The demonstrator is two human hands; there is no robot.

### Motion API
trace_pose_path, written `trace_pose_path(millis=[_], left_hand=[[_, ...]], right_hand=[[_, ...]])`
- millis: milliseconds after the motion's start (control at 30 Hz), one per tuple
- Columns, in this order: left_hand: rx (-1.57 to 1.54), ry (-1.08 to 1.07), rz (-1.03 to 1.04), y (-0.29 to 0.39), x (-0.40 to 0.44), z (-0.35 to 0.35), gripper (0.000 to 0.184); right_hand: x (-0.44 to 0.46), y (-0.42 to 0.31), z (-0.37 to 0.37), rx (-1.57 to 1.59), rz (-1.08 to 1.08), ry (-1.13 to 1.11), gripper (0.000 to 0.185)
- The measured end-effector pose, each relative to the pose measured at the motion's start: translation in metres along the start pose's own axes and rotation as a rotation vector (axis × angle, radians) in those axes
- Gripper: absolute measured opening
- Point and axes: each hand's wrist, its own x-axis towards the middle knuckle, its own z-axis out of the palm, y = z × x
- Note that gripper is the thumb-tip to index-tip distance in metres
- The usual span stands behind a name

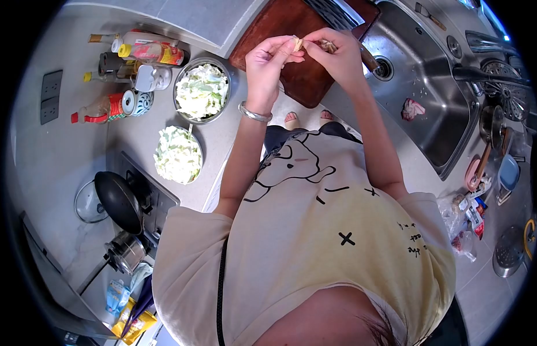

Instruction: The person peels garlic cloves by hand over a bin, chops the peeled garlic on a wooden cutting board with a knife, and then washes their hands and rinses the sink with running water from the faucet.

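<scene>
Over the brown cutting board [306,78], both hands meet on a small pale piece that looks like a garlic clove [298,44]. My left hand [269,60], with a silver bangle on the wrist, pinches it between thumb and fingers. Its other side is gripped by the fingertips of my right hand [336,56]. More small pale pieces [328,46] show behind my right fingers, partly hidden. A cleaver blade [337,11] lies at the far end of the board, and a brown wooden handle [369,59] sticks out beside my right hand.
Left of the board stand two bowls of chopped pale-green vegetable [202,91], near several sauce bottles [153,53]. A black wok [118,202] sits on the stove. On the right, the steel sink [418,75] contains a reddish-white scrap [412,109].
</scene>
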Motion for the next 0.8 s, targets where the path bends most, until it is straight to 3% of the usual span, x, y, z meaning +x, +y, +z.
trace_pose_path(millis=[167, 467, 667, 800], left_hand=[[-0.160, 0.071, -0.034, 0.000, 0.000, 0.003, 0.015], [-0.026, 0.103, 0.084, -0.003, -0.001, 0.005, 0.014], [-0.296, 0.108, -0.039, -0.003, 0.000, 0.005, 0.014], [-0.257, 0.091, -0.058, -0.010, 0.001, 0.001, 0.014]], right_hand=[[-0.002, 0.010, 0.006, 0.117, 0.029, 0.057, 0.011], [-0.001, 0.003, 0.008, 0.171, 0.059, 0.044, 0.016], [-0.001, 0.002, 0.010, 0.125, 0.013, 0.068, 0.014], [-0.003, 0.012, 0.018, 0.097, 0.003, 0.083, 0.014]])
